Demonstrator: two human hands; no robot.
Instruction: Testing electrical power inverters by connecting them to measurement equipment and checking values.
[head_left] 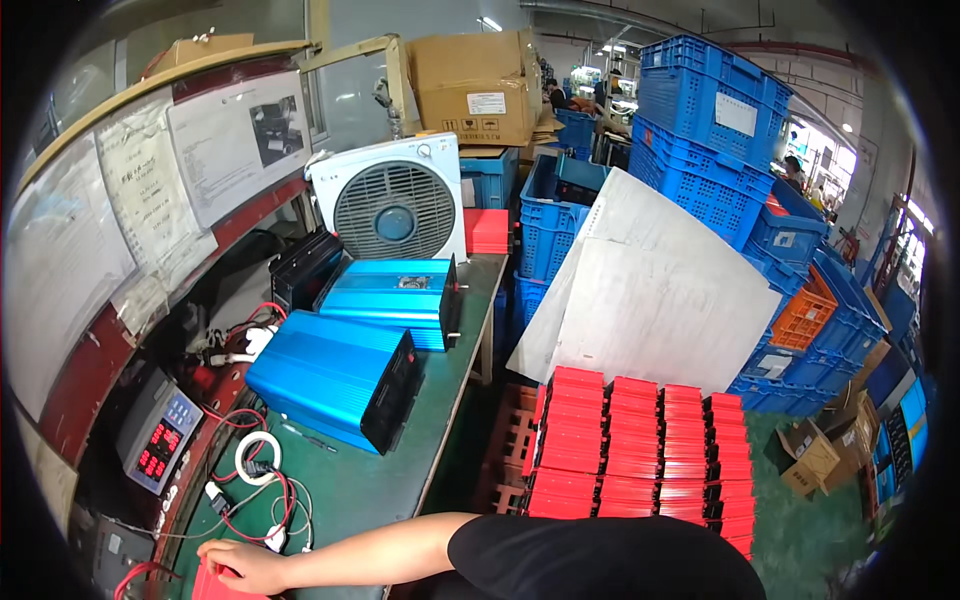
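My right hand (pixel 243 567) reaches in from the lower right, with bent fingers closed on the edge of a red case (pixel 222 586) at the bottom left. Most of that case is cut off by the frame's lower edge. My left hand is not in view. Just beyond my right hand, red and white cables (pixel 285 505) and a white ring-shaped coil (pixel 257 458) lie on the green bench (pixel 400 480). A meter with red lit digits (pixel 160 440) stands left of them. Two blue ribbed metal cases (pixel 325 375) rest farther back on the bench.
A white box fan (pixel 395 200) stands at the bench's far end. Right of the bench, several stacked rows of red cases (pixel 630 440) sit near a leaning white board (pixel 650 290). Blue crates (pixel 705 130) pile up behind, and an opened carton (pixel 810 455) lies on the floor.
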